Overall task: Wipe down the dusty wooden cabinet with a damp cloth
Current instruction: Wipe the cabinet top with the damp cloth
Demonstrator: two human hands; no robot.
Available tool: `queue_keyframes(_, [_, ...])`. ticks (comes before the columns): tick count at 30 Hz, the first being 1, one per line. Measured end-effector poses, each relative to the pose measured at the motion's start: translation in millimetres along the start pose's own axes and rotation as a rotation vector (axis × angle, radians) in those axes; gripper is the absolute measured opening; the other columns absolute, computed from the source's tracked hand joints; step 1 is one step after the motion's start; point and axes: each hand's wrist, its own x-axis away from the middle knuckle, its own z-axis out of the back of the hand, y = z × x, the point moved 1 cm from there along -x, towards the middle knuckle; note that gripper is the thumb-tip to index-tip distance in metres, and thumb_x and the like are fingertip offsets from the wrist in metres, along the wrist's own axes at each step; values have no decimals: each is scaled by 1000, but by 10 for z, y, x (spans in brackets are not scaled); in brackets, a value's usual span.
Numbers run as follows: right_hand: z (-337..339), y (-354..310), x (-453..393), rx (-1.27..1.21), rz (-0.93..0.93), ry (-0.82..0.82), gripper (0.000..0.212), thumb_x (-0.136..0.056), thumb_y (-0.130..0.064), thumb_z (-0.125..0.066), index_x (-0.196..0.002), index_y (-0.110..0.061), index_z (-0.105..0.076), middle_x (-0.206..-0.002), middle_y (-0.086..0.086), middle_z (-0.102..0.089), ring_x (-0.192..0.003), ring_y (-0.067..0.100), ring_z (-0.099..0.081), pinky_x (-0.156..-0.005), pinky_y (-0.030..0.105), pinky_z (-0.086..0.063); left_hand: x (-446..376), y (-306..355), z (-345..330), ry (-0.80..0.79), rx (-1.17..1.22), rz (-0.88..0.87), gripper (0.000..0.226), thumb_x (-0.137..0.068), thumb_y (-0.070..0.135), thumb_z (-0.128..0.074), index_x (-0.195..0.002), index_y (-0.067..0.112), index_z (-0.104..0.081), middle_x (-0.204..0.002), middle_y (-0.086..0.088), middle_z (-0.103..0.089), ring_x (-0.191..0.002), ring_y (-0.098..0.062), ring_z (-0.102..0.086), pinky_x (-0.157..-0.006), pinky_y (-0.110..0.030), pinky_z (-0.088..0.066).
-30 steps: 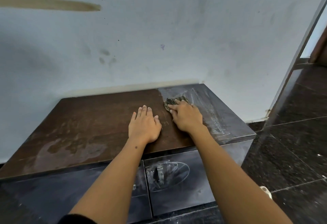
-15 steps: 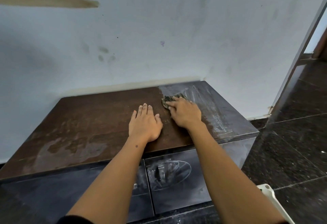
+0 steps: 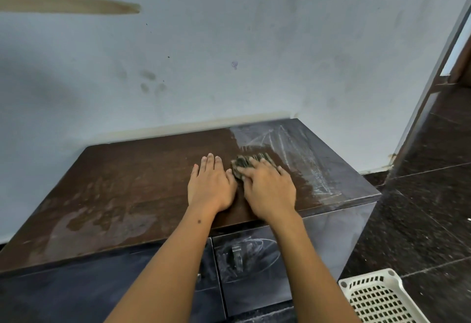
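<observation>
A low dark wooden cabinet (image 3: 132, 182) stands against the wall. Its top is wet and brown on the left and middle, with grey dust and streaks at the right end (image 3: 300, 149). A small dark crumpled cloth (image 3: 242, 167) lies on the top near the dusty patch. My right hand (image 3: 270, 187) presses flat on the cloth, fingers straight over it, and covers most of it. My left hand (image 3: 211, 185) rests flat on the wet wood just left of the cloth, fingers together and straight.
The pale stained wall (image 3: 229, 55) rises right behind the cabinet. Dusty dark drawer fronts (image 3: 249, 261) with a metal handle face me. A white perforated plastic basket (image 3: 377, 297) sits on the black speckled floor (image 3: 420, 208) at the lower right. A door frame (image 3: 438, 72) stands at right.
My right hand has slid the cloth toward me and a little left, next to the left hand. The left hand stays put. The view has shifted, showing more of the white basket.
</observation>
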Motion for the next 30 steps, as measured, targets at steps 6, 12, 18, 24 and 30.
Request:
queue_keyframes(6, [-11, -62, -734, 49, -8, -152, 39, -101, -30, -34, -139, -32, -45, -154, -4, -29, -144, 17, -20, -118, 42, -15, 17, 12, 47, -10, 20, -2, 56, -100, 34, -19, -149, 7, -16, -158, -9, -9, -146, -20, -5, -119, -37, -5])
queue_keyframes(12, [-91, 2, 113, 50, -69, 83, 37, -100, -34, -32, -133, -39, -49, -152, -8, -33, -144, 13, -20, -115, 41, -12, -17, -6, -16, 0, 23, -3, 57, -100, 36, -17, -150, 8, -13, -159, -8, -7, -146, -20, -4, -118, -36, -4])
queue_keyframes(18, [-79, -63, -469, 27, -48, -93, 39, -100, -31, -35, -137, -35, -45, -156, -5, -25, -145, 17, -15, -117, 46, -13, -20, -11, -31, -5, 13, 3, 58, -99, 36, -16, -150, 8, -11, -159, -8, -4, -146, -19, -1, -119, -36, -2])
queue_keyframes(24, [-121, -53, -1172, 99, 48, -185, 40, -101, -34, -33, -138, -29, -46, -151, -1, -33, -139, 21, -29, -113, 46, -26, -26, -8, 1, -24, 21, -5, 58, -99, 36, -16, -150, 8, -10, -159, -8, -3, -146, -19, -1, -119, -37, -2])
queue_keyframes(30, [-150, 17, -440, 66, 23, -49, 39, -100, -32, -32, -136, -32, -44, -153, -3, -30, -144, 17, -19, -116, 45, -15, -32, -15, -37, -2, 19, -13, 58, -99, 36, -16, -150, 8, -11, -159, -7, -4, -146, -19, 0, -118, -37, -2])
